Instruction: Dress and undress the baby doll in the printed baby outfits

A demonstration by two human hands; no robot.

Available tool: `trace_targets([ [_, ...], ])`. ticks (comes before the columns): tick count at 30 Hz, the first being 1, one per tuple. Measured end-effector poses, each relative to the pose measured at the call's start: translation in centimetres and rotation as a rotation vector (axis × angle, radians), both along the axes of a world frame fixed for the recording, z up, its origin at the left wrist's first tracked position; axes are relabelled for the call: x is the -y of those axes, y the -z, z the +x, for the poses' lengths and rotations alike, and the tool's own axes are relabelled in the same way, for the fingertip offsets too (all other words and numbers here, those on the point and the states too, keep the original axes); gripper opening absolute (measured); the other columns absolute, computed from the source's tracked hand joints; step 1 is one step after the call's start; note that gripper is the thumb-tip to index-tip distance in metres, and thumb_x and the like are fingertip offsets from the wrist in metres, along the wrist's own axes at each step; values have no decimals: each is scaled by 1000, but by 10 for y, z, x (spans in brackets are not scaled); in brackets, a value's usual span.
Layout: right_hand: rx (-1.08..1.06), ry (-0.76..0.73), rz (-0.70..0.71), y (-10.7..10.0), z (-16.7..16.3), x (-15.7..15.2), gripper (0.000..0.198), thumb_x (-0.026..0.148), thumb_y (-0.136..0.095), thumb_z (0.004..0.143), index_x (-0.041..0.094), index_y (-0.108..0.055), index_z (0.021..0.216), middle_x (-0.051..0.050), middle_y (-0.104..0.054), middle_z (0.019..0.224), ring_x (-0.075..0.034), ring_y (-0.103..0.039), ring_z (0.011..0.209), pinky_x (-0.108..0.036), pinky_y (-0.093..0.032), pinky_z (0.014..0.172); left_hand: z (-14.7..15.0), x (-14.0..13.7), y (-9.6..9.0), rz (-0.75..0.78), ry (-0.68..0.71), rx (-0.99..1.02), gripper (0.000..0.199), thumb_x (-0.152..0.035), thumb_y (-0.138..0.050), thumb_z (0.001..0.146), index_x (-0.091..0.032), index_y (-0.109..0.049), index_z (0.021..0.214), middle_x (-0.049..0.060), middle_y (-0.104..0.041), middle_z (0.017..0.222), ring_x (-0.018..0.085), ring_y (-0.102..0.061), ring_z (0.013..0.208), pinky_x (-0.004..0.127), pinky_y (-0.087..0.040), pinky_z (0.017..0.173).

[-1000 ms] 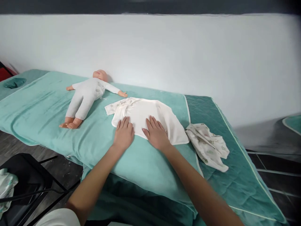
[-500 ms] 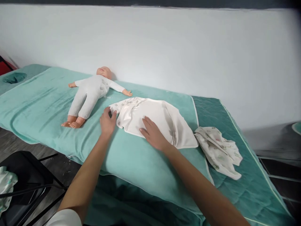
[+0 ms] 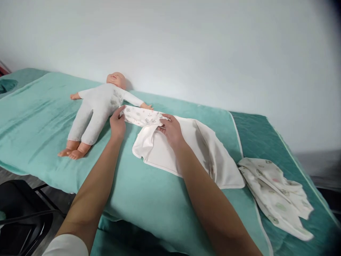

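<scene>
A white baby shirt (image 3: 194, 138) lies spread on the green sheet, its plain inner side facing up. One patterned sleeve (image 3: 140, 115) stretches left from it. My left hand (image 3: 118, 122) pinches that sleeve at its cuff end. Where the sleeve joins the body, my right hand (image 3: 172, 129) has its fingers closed on the fabric, some fingertips hidden by the cloth. Just beyond my left hand, a baby doll (image 3: 98, 103) in a white suit lies on its back, arms spread and feet bare. One doll hand rests close to the sleeve's upper edge.
A crumpled printed baby garment (image 3: 277, 195) lies to the right on the darker green quilted cover (image 3: 250, 131). The lighter green sheet (image 3: 149, 188) covers most of the bed. A white wall (image 3: 170, 53) runs along the back, and a black chair (image 3: 23, 213) stands at lower left.
My right hand has moved up from the shirt's middle onto the sleeve base. My left hand has shifted up a little, and the sleeve now lies straighter. The view has shifted slightly.
</scene>
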State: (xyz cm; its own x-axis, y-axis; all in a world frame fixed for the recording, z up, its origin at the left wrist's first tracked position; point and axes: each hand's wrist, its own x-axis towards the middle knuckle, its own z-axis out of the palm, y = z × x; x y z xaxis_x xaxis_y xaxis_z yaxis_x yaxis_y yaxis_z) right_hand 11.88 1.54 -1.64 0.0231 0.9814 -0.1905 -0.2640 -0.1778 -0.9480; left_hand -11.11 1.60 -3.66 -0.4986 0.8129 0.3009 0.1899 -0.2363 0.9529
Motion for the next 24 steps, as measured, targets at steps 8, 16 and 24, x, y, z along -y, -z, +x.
trace_targets([
  [8,381,33,4,1,33,-3,36,19,-54,66,22,-62,101,3,-60,80,-11,-61,62,-24,-54,57,0,-7,-1,-38,-56,-297,49,0,-53,79,-17,-68,122,12,-65,130,26,-61,122,41,-47,109],
  [16,468,45,74,5,39,-1,29,29,-54,76,23,-62,104,1,-61,88,-16,-63,84,-29,-58,71,51,87,-9,-254,75,-687,28,-39,-67,89,-20,-70,110,8,-73,101,29,-64,101,47,-48,97],
  [24,705,-28,178,13,37,-4,40,29,-59,78,24,-63,117,1,-67,91,-19,-66,75,-34,-55,79,96,149,-9,99,247,-715,20,-25,-56,98,-22,-65,115,6,-70,99,19,-64,94,34,-53,84],
])
